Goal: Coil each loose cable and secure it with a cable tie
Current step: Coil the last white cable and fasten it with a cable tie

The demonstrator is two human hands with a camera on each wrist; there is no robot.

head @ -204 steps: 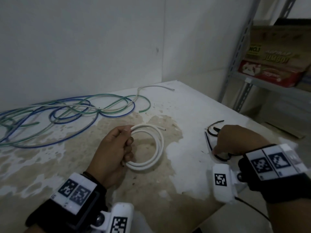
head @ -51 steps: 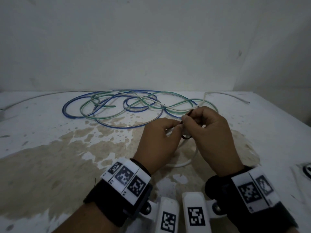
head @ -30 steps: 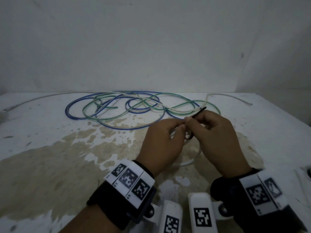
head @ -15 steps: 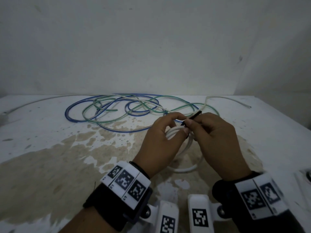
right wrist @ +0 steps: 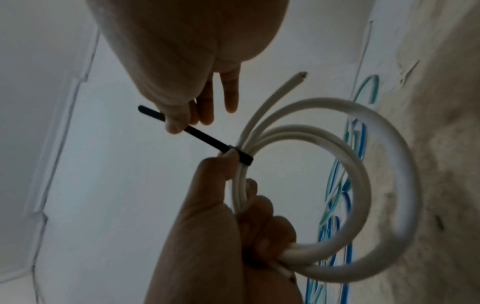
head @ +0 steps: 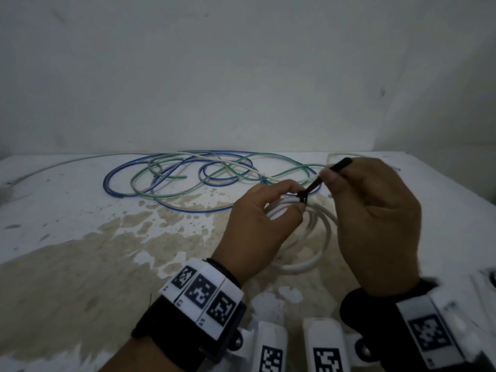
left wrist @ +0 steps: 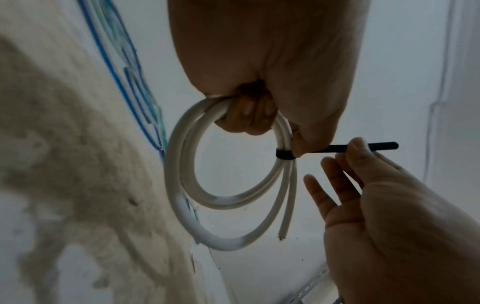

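Observation:
A white cable coil (head: 322,237) (left wrist: 182,185) (right wrist: 363,185) hangs above the table in my left hand (head: 268,218), whose fingers (left wrist: 246,115) curl round its turns while the thumb presses at the tie's head. A black cable tie (head: 312,187) (left wrist: 285,154) (right wrist: 207,139) is cinched tight round the coil. My right hand (head: 375,210) pinches the tie's free tail (left wrist: 376,147) between thumb and forefinger, stretched up and to the right. One cut end of the white cable (right wrist: 298,77) sticks out past the tie.
A loose tangle of blue, green and white cables (head: 193,173) lies on the stained white table (head: 80,251) behind my hands, close to the wall. A thin white cable end (head: 338,157) runs toward the back right corner.
My right hand has drawn the tie's tail further out to the upper right, and the loop has closed tight on the coil. The left hand keeps its hold on the coil.

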